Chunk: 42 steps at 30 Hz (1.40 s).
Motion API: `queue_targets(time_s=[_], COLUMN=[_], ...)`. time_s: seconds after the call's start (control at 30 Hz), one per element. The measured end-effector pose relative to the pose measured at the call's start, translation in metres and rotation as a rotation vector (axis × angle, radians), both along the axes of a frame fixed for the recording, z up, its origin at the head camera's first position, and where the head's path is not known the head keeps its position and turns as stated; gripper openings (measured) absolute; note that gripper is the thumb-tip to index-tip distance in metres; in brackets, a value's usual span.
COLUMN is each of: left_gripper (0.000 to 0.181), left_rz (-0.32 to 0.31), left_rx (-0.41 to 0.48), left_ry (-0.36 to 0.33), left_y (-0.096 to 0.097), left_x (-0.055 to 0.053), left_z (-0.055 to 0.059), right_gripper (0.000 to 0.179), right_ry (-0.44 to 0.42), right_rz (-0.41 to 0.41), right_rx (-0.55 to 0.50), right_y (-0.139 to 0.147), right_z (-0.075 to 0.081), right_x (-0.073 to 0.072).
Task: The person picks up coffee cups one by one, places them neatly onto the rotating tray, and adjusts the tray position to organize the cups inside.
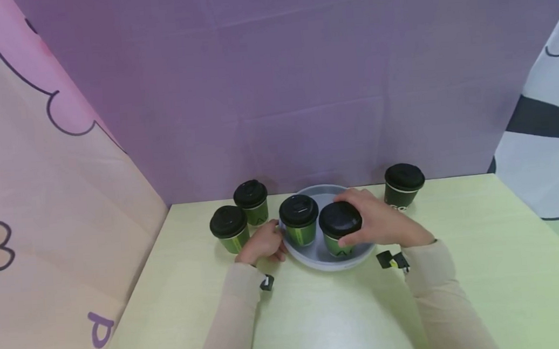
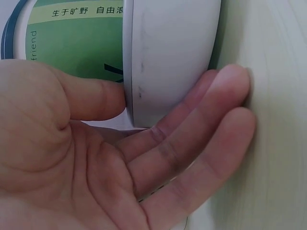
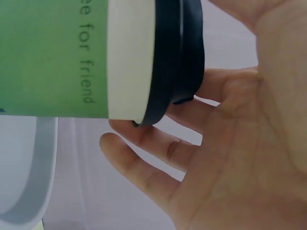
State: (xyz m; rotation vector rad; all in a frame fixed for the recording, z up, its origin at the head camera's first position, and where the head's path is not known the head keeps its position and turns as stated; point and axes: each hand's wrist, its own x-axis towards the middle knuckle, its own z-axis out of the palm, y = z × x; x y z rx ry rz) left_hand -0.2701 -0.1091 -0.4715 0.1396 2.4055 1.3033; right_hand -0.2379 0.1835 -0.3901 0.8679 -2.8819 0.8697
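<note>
Being gripped around its black lid [image 1: 340, 219] by the right hand [image 1: 382, 218], a green cup [image 1: 336, 234] is held roughly upright over the round plate [image 1: 339, 266]; whether its base is touching cannot be told. It is judged to be light, with smooth, fairly stiff paper walls that could be dented by a hard squeeze, so it is best taken near the rim, just under the lid. The plate is pinched at its edge by the left hand [image 1: 264, 242]. Another lidded cup [image 1: 300, 220] is carried on the plate, left of the gripped one. On the counter [image 1: 338, 322], a nearer cup [image 1: 230, 229] and a farther cup [image 1: 252, 202] are set to the left, and a dark cup [image 1: 403, 186] to the right. Their contents are hidden by the lids.
</note>
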Motion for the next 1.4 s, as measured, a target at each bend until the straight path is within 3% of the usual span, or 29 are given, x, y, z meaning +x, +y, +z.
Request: queue_targets(time_s=[0.37,1.4], left_gripper=[0.052,0.046], left_rz=[0.015,0.062], left_rx=[0.016,0.003], left_ry=[0.012,0.04], left_y=[0.0005,0.004], left_x=[0.0025,-0.0022], left_z=[0.0,-0.0032], right_gripper=[0.089,0.089], right_ry=[-0.013,-0.052], right_rz=[-0.005,0.033], right_rx=[0.055,0.011], right_y=[-0.0038,-0.0086], right_z=[-0.0023,-0.0045], right_x=[0.0011,-0.0014])
